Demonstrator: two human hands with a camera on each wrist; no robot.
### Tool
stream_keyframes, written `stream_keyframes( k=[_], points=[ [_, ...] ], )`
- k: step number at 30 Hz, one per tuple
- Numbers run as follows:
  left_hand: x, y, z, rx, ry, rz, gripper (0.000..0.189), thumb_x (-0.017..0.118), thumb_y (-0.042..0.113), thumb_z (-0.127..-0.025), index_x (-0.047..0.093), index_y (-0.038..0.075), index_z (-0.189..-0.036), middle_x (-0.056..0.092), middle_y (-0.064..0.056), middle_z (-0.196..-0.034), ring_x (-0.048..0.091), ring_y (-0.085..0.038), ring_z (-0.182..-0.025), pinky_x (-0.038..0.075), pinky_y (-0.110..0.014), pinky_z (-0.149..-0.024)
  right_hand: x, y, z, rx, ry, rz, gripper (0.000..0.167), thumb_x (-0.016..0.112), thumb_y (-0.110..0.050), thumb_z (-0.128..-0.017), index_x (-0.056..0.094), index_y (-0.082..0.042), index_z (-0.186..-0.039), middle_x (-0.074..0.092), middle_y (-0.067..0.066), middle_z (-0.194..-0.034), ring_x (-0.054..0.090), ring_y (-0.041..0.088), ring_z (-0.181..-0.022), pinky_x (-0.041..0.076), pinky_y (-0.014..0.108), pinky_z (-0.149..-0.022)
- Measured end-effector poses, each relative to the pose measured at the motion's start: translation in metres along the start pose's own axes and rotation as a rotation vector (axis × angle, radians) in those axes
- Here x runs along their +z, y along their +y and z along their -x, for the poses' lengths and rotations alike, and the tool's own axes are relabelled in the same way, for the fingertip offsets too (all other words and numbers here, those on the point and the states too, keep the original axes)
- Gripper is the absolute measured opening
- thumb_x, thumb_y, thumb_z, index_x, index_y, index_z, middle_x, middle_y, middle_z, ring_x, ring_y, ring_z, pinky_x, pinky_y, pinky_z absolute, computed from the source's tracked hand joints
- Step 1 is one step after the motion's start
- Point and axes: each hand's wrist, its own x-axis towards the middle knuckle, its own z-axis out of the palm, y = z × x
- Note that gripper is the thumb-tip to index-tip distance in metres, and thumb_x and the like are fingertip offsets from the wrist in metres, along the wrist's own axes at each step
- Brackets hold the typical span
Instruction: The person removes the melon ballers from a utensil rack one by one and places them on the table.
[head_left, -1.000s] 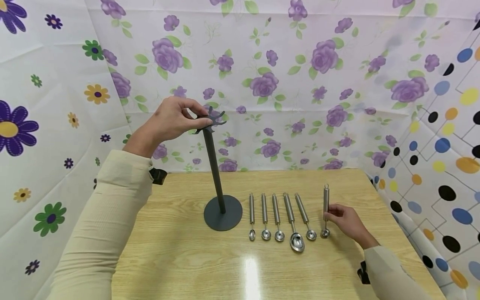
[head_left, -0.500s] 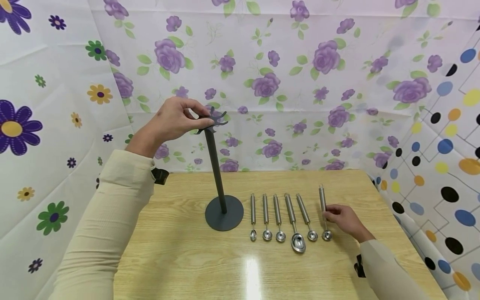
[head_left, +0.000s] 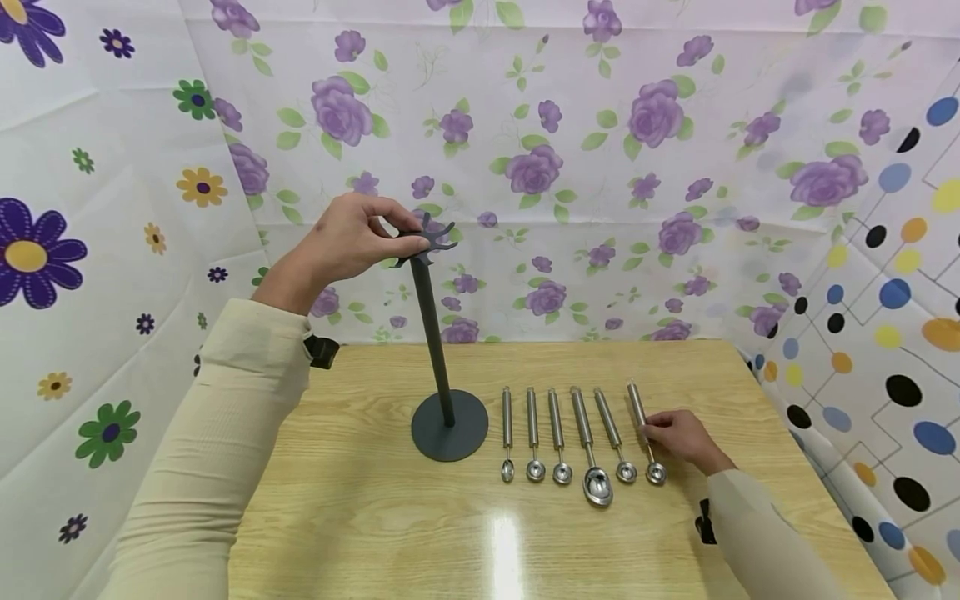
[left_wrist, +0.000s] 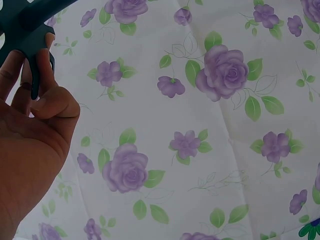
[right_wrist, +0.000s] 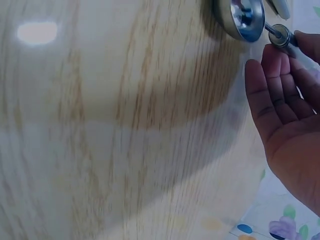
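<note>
My left hand (head_left: 352,239) pinches the hooked top of a dark grey utensil stand (head_left: 431,329), which stands upright on its round base. In the left wrist view the curled fingers hold the stand's hooks (left_wrist: 30,42). My right hand (head_left: 684,435) pinches the handle of a steel melon baller (head_left: 637,407) at the right end of a row. Its handle leans up to the left, and its round bowl (right_wrist: 245,19) lies close over the table. Left of it lies another melon baller (head_left: 608,419), then a larger oval scoop (head_left: 597,485).
Further left in the row lie several small steel scoops, among them one with a narrow bowl (head_left: 507,469) beside the stand's base. The wooden table (head_left: 360,517) meets a flowered cloth (head_left: 525,100) behind and a dotted cloth (head_left: 900,375) at the right.
The melon baller's handle, near upright before, has tilted to the left and down towards the row; my right hand has shifted slightly left with it. My left hand stays on the stand.
</note>
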Motion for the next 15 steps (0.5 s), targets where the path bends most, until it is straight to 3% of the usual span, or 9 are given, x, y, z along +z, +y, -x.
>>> stream_keyframes(
  k=[15],
  points=[
    [-0.0011,-0.0006,0.0006,0.0,-0.001,0.006,0.023,0.078,0.026,-0.09,0.076,0.01,-0.106,0.069,-0.005,-0.103,0.063,-0.025,-0.082,0.05,-0.037,-0.075,0.0085,-0.0059,-0.0052,0.074,0.052,0.066,0.031,0.065,-0.012,-0.096,0.068,0.014,-0.112,0.071,0.011,-0.084,0.064,0.015,-0.068,0.052,0.03,-0.058]
  ],
)
